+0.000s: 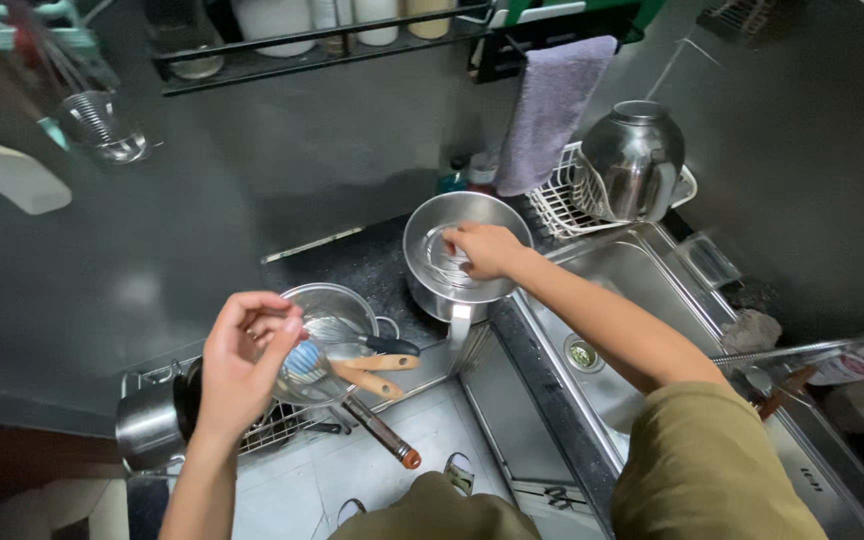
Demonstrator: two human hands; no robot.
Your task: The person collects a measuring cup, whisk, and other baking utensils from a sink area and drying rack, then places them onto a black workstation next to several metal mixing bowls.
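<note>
Our right hand (pixel 487 250) reaches into the steel pot (pixel 462 258) on the table, grip closed on something unclear inside. Our left hand (pixel 242 365) pinches a glass lid (pixel 304 372) over the rack (pixel 282 425); that loose grip could drop it.

A dark speckled counter (pixel 352 262) runs across the middle of the frame, bearing a steel pan (pixel 457 262) at centre and a white wire rack (pixel 574 200) at upper right. To its right lies a steel sink (pixel 642 285); at lower left a wire basket (pixel 282 420) holds a steel pot (pixel 150 425).
</note>
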